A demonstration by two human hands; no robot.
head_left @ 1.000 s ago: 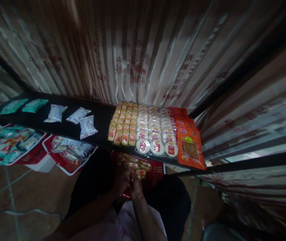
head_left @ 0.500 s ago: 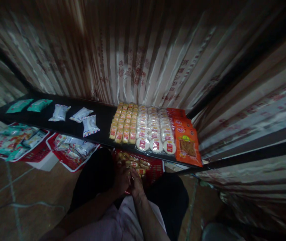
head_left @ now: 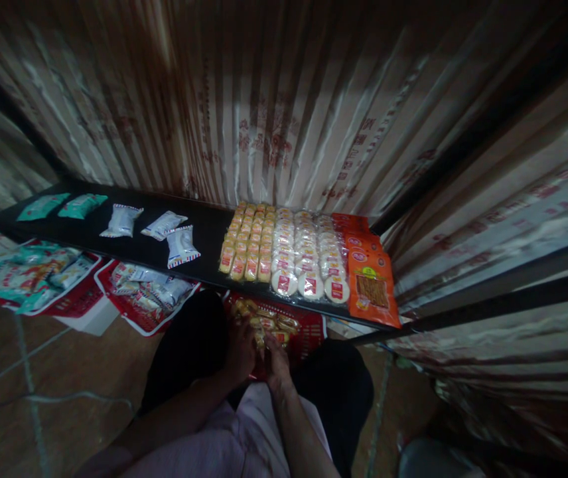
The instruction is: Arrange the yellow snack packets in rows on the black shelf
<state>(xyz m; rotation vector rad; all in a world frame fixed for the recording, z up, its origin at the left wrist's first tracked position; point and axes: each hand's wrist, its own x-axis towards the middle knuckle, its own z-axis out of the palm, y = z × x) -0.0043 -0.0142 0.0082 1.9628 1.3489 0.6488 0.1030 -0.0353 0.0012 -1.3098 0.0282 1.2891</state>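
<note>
My left hand (head_left: 241, 350) and my right hand (head_left: 276, 358) are close together low in the view, over a red basket (head_left: 308, 332) that holds several small yellow wrapped snacks (head_left: 264, 322). The fingers of both hands curl into the snacks in dim light; what they grip is hard to see. Above the basket runs a black shelf (head_left: 204, 232). On it lie rows of yellow wrapped cakes (head_left: 249, 242), rows of round white cakes with red labels (head_left: 308, 255) and orange flat packets (head_left: 371, 282).
Further left on the shelf lie three white packets (head_left: 164, 229) and two green packets (head_left: 62, 206). Two red baskets of mixed packets (head_left: 35, 279) (head_left: 147, 295) stand on the floor at the left. A striped plastic sheet (head_left: 284, 99) hangs behind the shelf.
The view has drifted slightly to the left and up. Both hands stay over the basket of yellow snacks, shifted a little.
</note>
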